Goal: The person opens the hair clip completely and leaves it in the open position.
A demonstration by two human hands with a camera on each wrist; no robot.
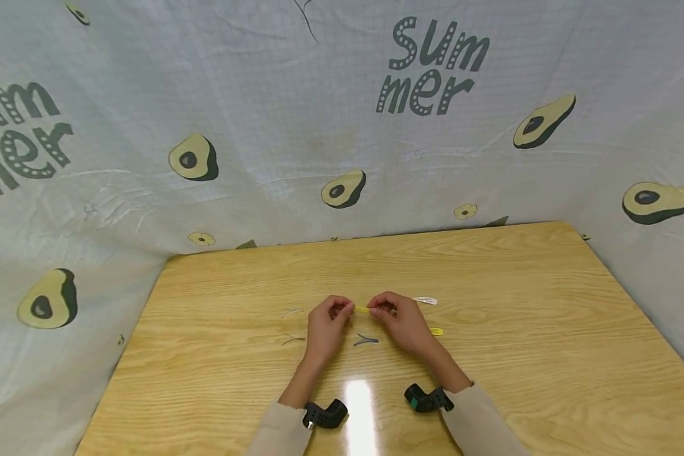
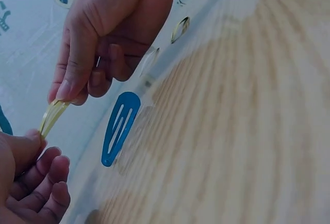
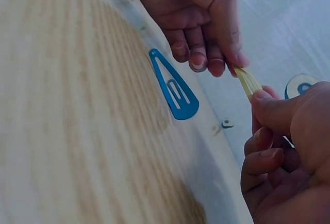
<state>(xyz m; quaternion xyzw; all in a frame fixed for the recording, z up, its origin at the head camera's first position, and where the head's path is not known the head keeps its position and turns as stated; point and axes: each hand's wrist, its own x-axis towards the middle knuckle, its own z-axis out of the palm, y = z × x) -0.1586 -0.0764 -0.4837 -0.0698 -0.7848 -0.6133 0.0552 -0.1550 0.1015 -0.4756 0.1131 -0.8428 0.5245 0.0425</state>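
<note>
Okay, so both hands are working on one small yellow hair clip (image 2: 54,115) over the table (image 1: 205,380). The left hand (image 1: 325,324) is pinching one end and the right hand (image 1: 401,323) is pinching the other, so neither is letting go. The clip is sitting between them, seemingly up off the wood, just beyond a blue hair clip (image 2: 119,129) that neither hand is touching.

What's worrying me is how little of it is showing. Each pinch is covering an end, so if one hand is pulling harder, I'm thinking it could slip out and drop. If it's the springy snap type, as I'm guessing, uneven bending might be popping it loose or nipping a finger, and too much twisting could be warping it.

Also, a white clip (image 1: 426,301) and a second yellow clip (image 1: 436,331) are lying near the right arm, so a careless sweep might be knocking those about.
</note>
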